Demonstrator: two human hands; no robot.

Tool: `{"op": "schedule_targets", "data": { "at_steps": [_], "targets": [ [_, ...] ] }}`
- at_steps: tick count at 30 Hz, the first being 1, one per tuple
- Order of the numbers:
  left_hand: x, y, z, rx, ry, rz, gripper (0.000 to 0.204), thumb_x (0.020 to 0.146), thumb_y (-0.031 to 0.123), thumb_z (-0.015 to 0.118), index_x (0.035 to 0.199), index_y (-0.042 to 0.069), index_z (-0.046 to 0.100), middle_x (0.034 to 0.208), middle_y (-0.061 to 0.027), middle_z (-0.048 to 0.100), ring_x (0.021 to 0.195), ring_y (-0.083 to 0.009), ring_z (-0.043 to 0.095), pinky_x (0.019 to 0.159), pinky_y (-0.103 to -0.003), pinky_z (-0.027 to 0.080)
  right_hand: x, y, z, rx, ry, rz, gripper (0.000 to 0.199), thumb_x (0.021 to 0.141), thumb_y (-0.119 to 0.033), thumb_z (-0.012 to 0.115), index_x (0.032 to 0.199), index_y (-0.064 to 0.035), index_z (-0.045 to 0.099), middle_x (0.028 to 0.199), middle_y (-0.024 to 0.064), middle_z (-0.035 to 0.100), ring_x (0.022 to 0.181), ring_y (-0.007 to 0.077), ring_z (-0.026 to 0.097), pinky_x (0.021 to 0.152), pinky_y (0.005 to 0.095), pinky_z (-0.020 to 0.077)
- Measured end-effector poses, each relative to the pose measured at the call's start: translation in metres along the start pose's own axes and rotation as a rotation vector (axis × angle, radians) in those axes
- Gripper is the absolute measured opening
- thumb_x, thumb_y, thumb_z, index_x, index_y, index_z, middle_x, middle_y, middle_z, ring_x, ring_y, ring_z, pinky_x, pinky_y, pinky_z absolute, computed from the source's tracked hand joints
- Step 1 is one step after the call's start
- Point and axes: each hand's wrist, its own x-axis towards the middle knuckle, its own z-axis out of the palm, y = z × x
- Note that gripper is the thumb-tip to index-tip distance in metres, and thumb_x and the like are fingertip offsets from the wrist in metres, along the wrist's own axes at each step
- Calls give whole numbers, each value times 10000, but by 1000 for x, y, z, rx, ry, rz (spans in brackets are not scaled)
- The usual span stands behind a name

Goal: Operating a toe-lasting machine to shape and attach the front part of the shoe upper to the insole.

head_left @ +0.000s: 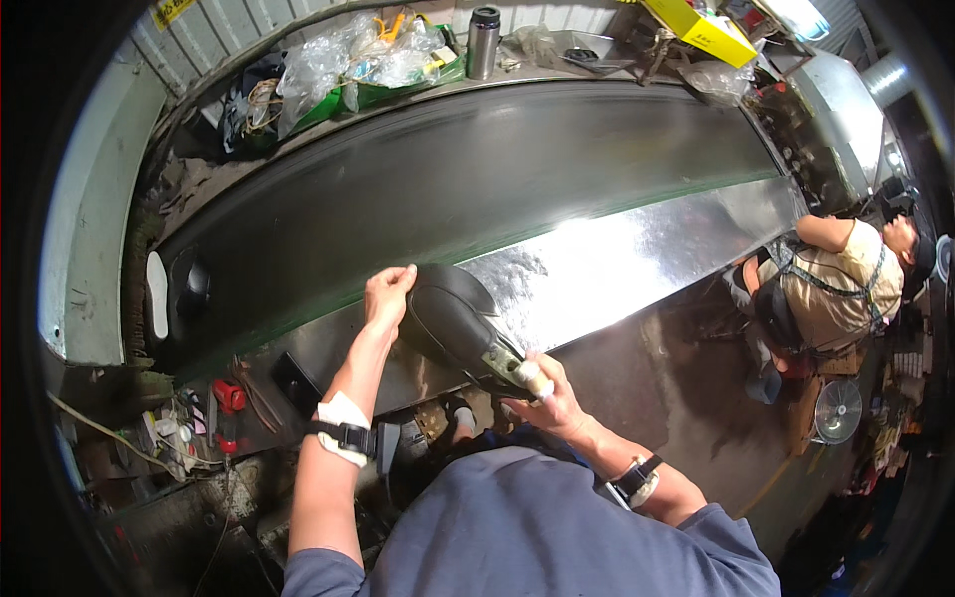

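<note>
I hold a dark shoe upper on its last [450, 313] over the front edge of a long conveyor belt [477, 169]. My left hand [386, 296] grips the toe end at the left, fingers curled over the top. My right hand [542, 390] is closed around the heel end, where a pale block shows between the fingers. Both wrists wear dark straps. A shiny metal ledge [637, 259] runs along the belt's near side just behind the shoe.
Two dark shoe pieces [179, 289] lie at the belt's left end. Plastic bags [358, 55], a steel flask [483, 40] and a yellow box [701, 28] sit behind the belt. Another person [836, 284] crouches at right, near a small fan [838, 410]. Red bottle [229, 398] at lower left.
</note>
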Motion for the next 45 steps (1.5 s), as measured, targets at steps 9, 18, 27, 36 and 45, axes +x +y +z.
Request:
{"op": "schedule_targets", "data": {
  "at_steps": [9, 18, 27, 36, 45],
  "targets": [
    [16, -20, 24, 471, 360, 92, 386, 930, 418, 640, 985, 48, 734, 935, -182, 720, 895, -344, 686, 793, -445, 508, -5, 15, 20, 385, -148, 607, 952, 724, -194, 888, 1463, 75, 352, 1383, 249, 514, 1269, 350, 540, 1066, 394, 422],
    [-43, -2, 58, 471, 232, -207, 771, 733, 577, 758, 1256, 36, 589, 1183, -210, 619, 1146, -345, 597, 1011, -435, 454, -34, 26, -24, 269, -326, 515, 733, 772, -141, 832, 1381, 52, 473, 1266, 222, 604, 1171, 325, 616, 993, 370, 474],
    [-36, -22, 68, 338, 319, -132, 495, 720, 416, 755, 997, 17, 657, 995, -203, 711, 978, -401, 664, 871, -483, 511, -51, 68, -17, 521, -566, 430, 1008, 726, -190, 837, 1521, -1, 247, 1541, 228, 305, 1463, 403, 250, 1220, 475, 158],
    [-63, -23, 37, 22, 375, -64, 262, 729, 242, 742, 772, 9, 630, 689, -45, 627, 665, -129, 574, 618, -339, 478, 23, 70, -38, 978, -751, 790, 1197, 898, -550, 662, 1530, -38, -215, 1645, 211, -65, 1526, 282, -67, 1218, 436, 49],
    [-199, -21, -67, -71, 685, 81, 351, 741, 318, 770, 838, 9, 633, 700, -56, 606, 705, -116, 544, 640, -330, 467, 56, -28, 52, 891, -708, 879, 633, 1002, -285, 612, 1491, 33, 367, 1413, 161, 508, 1289, 208, 477, 1053, 318, 386]
  ]
}}
